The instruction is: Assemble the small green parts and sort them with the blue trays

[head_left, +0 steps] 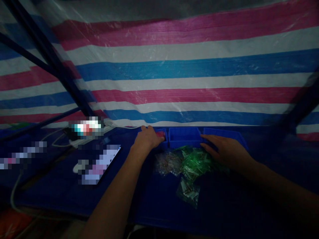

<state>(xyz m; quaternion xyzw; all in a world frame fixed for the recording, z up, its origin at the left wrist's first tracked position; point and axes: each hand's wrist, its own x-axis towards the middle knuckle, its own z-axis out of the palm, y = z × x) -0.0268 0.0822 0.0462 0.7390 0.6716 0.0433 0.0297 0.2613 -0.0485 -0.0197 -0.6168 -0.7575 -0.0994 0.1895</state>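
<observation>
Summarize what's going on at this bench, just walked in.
A person works bare-handed at a dark blue table backed by a striped tarp. The left hand is at the left blue bin, beside something red in it; whether it grips anything is unclear. The right hand lies open at the front of the right blue bin, over a heap of small green bags. A clear bag of brownish parts lies beside the heap.

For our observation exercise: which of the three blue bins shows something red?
The left bin, where the left hand reaches; the middle bin and right bin show only blue.
</observation>
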